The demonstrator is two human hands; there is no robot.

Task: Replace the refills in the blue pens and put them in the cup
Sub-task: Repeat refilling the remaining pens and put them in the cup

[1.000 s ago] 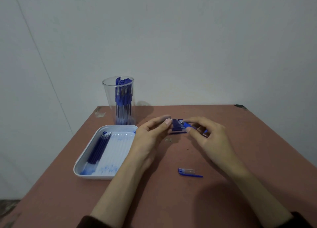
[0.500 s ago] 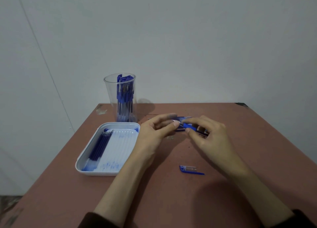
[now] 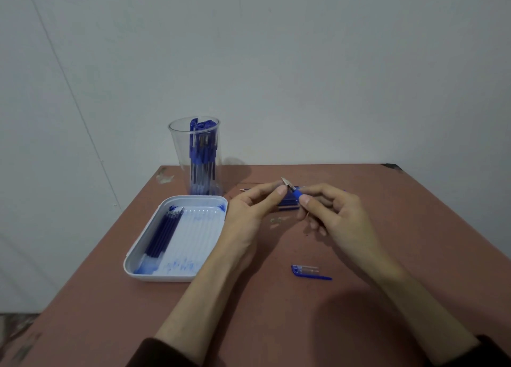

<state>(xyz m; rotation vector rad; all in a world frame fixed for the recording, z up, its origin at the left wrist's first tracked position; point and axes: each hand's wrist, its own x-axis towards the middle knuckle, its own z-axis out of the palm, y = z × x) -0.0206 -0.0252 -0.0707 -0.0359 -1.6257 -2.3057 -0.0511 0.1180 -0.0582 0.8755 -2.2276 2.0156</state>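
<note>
Between the two hands, just above the counter [image 3: 290, 325], one blue pen [image 3: 297, 194] is held slanted, nose up and toward the left.

Right hand [image 3: 340, 217]: thumb and forefinger pinch the blue grip section, and the other fingers are curled. The rest of the barrel is hidden behind them.
Left hand [image 3: 254, 209]: thumb and forefinger are closed on the small metal tip cone [image 3: 285, 182]. Cannot tell whether the cone is threaded on or free.
Judged step: unscrewing the nose to reach the old refill.

Just behind the hands, spare blue pens [image 3: 289, 204] lie on the counter. Pale specks [image 3: 276, 219] sit under the gap between the hands, too small to identify. On the near side of the right hand, well apart, lies a loose pen cap [image 3: 308, 271]. Left of the left hand is a white tray [image 3: 166, 277], ink-smeared, with dark refills [image 3: 161, 235] along its far-left side. Beyond the tray stands a clear cup [image 3: 178, 159] with pens upright in it.

Risks:
- The cone is tiny and smooth. A slack pinch would drop it, and it could roll off the counter.
- The cap lies apart and could be forgotten at reassembly.
- The exposed refill point may smear ink on the fingers.
</note>
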